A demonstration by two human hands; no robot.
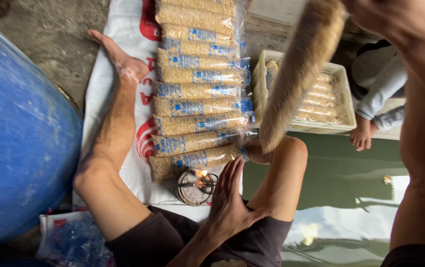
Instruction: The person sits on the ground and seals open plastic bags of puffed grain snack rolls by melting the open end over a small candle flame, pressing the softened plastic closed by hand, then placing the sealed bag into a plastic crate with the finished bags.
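White sack floor (118, 29), right hand (395, 20) lifting packet (299, 69), left hand (230, 202) flat

Rough concrete floor (49, 39), daylit

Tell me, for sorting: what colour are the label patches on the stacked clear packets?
Blue label patches, clearest in the head view.
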